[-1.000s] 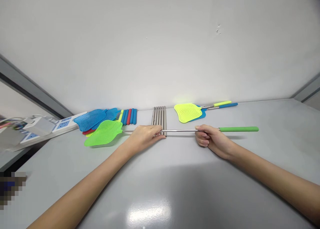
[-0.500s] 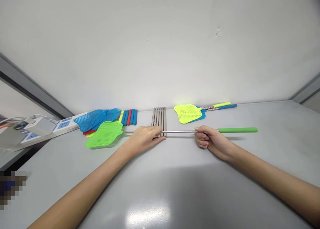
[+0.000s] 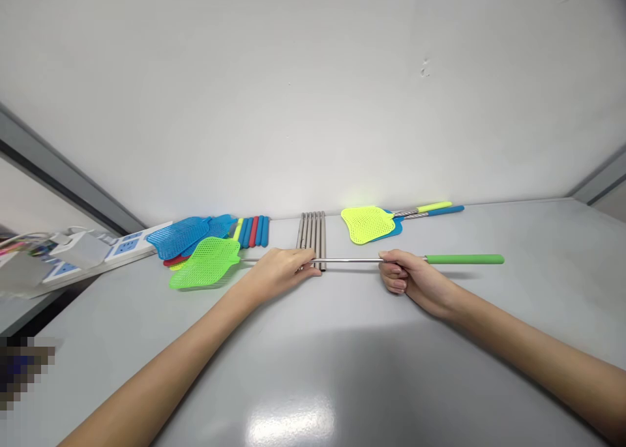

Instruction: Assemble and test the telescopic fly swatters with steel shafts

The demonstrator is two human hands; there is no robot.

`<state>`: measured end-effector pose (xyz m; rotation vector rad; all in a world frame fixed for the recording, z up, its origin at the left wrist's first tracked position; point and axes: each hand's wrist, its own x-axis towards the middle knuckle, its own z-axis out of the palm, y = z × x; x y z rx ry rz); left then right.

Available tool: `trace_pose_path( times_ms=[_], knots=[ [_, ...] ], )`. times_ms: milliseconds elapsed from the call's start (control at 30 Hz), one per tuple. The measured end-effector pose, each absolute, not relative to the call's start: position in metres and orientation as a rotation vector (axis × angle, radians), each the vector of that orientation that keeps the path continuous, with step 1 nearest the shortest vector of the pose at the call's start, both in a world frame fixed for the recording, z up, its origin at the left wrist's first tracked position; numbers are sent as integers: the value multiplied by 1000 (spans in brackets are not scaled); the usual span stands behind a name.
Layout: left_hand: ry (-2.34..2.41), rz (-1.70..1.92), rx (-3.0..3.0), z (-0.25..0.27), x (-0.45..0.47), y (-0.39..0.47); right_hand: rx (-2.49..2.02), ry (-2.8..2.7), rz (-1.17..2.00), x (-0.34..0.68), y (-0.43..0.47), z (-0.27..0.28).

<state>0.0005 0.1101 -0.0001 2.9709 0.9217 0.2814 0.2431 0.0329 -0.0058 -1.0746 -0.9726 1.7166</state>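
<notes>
I had the green swatter [image 3: 345, 260] running nine-to-three above the worktop [image 3: 372, 382], left hand [image 3: 283, 269] and right hand [image 3: 405, 272] closed on its rod [image 3: 357, 260]. Its mesh head [image 3: 208, 262] lay at nine o'clock from the left, its handle [image 3: 464, 259] at three, just beside the right.

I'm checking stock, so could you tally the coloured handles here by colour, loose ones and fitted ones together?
Green handle: 1, on the held swatter
Yellow handles: 2, one fitted, one loose
Blue handles: 5, one fitted, four loose
Red handle: 1, loose
Total: 9
</notes>
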Motion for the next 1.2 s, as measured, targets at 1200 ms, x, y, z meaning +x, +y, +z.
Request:
trace_pose_path(
  times_ms=[1200],
  knots=[
    [1069,245,3089,9,10,101,-979,-870,1789,248,37,-13]
  ],
)
